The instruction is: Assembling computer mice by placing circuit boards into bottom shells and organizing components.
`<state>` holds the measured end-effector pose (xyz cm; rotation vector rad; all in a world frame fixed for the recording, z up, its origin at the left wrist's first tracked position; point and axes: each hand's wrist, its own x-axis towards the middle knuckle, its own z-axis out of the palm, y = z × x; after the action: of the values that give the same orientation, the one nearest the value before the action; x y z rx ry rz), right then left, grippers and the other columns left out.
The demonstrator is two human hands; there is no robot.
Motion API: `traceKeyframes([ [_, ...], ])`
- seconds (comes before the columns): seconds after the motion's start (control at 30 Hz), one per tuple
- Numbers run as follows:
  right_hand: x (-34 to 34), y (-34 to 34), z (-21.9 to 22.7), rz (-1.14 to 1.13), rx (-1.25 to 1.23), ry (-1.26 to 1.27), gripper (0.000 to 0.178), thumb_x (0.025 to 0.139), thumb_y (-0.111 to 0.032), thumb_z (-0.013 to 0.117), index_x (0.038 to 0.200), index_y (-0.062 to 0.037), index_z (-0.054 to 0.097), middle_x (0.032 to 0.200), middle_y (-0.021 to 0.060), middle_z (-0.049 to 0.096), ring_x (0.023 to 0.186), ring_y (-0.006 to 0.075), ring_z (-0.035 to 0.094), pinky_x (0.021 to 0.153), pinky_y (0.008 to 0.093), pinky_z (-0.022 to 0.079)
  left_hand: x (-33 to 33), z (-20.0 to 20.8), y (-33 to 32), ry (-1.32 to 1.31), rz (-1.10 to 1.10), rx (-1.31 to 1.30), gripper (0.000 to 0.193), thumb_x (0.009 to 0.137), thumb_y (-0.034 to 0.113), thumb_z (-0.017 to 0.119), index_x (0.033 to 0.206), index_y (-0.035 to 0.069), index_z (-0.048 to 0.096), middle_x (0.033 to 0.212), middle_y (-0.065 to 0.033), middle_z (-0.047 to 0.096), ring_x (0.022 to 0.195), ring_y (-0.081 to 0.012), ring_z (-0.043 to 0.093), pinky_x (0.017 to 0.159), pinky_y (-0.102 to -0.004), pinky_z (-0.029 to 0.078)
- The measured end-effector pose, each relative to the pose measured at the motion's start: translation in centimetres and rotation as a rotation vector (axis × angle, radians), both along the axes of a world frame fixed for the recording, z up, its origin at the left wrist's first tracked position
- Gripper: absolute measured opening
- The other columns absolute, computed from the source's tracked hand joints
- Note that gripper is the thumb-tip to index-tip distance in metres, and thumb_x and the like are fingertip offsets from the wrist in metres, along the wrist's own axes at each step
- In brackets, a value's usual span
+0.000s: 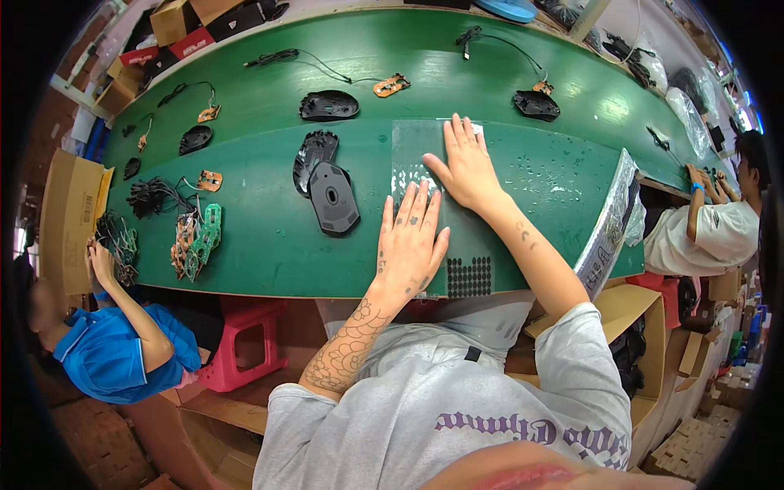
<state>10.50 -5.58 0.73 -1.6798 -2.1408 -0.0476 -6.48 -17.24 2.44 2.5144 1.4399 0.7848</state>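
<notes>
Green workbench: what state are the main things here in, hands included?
Clear plastic sheet: lying flat
Left hand: flat, palm down, over the sheet's left edge
Right hand: flat, palm down on the sheet
Small black dots: set in rows
Black mouse base: underside up, overlapping an open mouse shell
Green circuit boards: heaped
Black cables: bundled
Right-hand cardboard box: open
Workbench: dotted with droplet-like specks

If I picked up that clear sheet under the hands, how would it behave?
The clear sheet would probably flop, as it looks thin and lies flat on the green table. It is likely light for its size, being see-through film. It may not slide freely while the left hand and right hand both rest on it.
</notes>
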Motion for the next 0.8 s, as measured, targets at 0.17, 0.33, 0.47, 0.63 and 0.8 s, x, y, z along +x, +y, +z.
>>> traceKeyframes([
  [0.17, 0.6, 2.4, -0.2, 0.067, 0.003, 0.009, 0.082, 0.098, -0.057, 0.044, 0.146, 0.009, 0.034, 0.157, 0.0268, 0.027, 0.149, 0.0415, 0.02, 0.118, 0.0563, 0.019, 0.0, 0.2, 0.2, 0.001, -0.006, 0.005, 0.058, 0.092, 0.025, 0.057, 0.142, -0.003, 0.047, 0.153, -0.0208, 0.04, 0.144, -0.0332, 0.034, 0.117, -0.0531, 0.023],
  [0.33, 0.1, 1.9, 0.0, 0.0, 0.027, -0.065, 0.089, 0.096, -0.063, 0.042, 0.146, 0.0099, 0.033, 0.158, 0.0273, 0.025, 0.149, 0.0402, 0.018, 0.119, 0.0566, 0.015, -0.1, 0.0, 0.2, -0.015, -0.011, 0.04, 0.057, 0.092, 0.025, 0.057, 0.141, -0.003, 0.047, 0.152, -0.0211, 0.041, 0.144, -0.0336, 0.035, 0.117, -0.0533, 0.024],
  [0.47, -1.4, -1.7, -1.4, -0.035, 0.043, -0.068, 0.093, 0.095, -0.065, 0.042, 0.147, 0.0111, 0.031, 0.158, 0.0277, 0.025, 0.149, 0.0402, 0.018, 0.119, 0.0565, 0.014, -0.3, 0.1, -0.2, 0.008, -0.001, -0.009, 0.056, 0.096, 0.025, 0.054, 0.144, -0.001, 0.044, 0.154, -0.0198, 0.038, 0.145, -0.0342, 0.033, 0.118, -0.0526, 0.022],
  [0.63, -0.5, 2.7, 0.0, -0.027, -0.048, -0.013, 0.09, 0.095, -0.063, 0.043, 0.149, 0.0075, 0.03, 0.159, 0.026, 0.024, 0.15, 0.0399, 0.016, 0.118, 0.0591, 0.014, 0.0, 0.2, 0.2, 0.024, 0.003, 0.056, 0.056, 0.092, 0.025, 0.057, 0.14, -0.003, 0.049, 0.151, -0.0216, 0.042, 0.142, -0.035, 0.038, 0.116, -0.0534, 0.025],
  [0.8, -1.7, 1.5, 2.3, -0.136, 0.002, -0.164, 0.091, 0.093, -0.063, 0.045, 0.149, 0.0073, 0.03, 0.158, 0.0271, 0.025, 0.149, 0.0414, 0.017, 0.118, 0.0595, 0.014, 0.1, 0.2, 0.6, 0.005, -0.014, 0.043, 0.056, 0.092, 0.025, 0.057, 0.14, -0.003, 0.048, 0.15, -0.0215, 0.044, 0.141, -0.0362, 0.039, 0.116, -0.0534, 0.025],
])
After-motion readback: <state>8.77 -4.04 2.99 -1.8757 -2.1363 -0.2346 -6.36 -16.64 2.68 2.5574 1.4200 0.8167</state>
